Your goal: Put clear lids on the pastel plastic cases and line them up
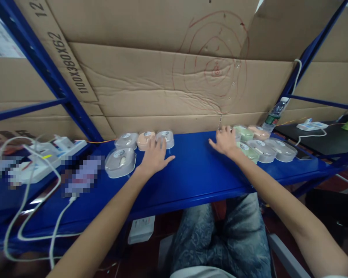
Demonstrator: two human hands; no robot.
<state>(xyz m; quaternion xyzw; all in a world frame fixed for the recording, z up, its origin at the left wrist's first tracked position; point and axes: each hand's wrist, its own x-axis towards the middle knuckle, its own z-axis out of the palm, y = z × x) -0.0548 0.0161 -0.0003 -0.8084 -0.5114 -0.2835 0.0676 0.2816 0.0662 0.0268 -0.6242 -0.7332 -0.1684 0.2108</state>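
Note:
My left hand (154,156) lies flat on the blue shelf (191,173), fingers stretched toward a white case (166,138) and a peach case (145,139); it holds nothing. A larger grey case (120,162) sits just left of that wrist, another grey one (126,140) behind it. My right hand (225,141) rests on the shelf with fingers spread, touching the left edge of a cluster of cases: green ones (244,132), a peach one (258,132) and grey ones (262,150).
Cardboard sheets (162,77) form the wall behind the shelf. White power strips (46,154) and cables (26,200) lie at the left. A water bottle (274,116) stands at the right by a black surface (321,141) with a white charger. My knees sit below the shelf.

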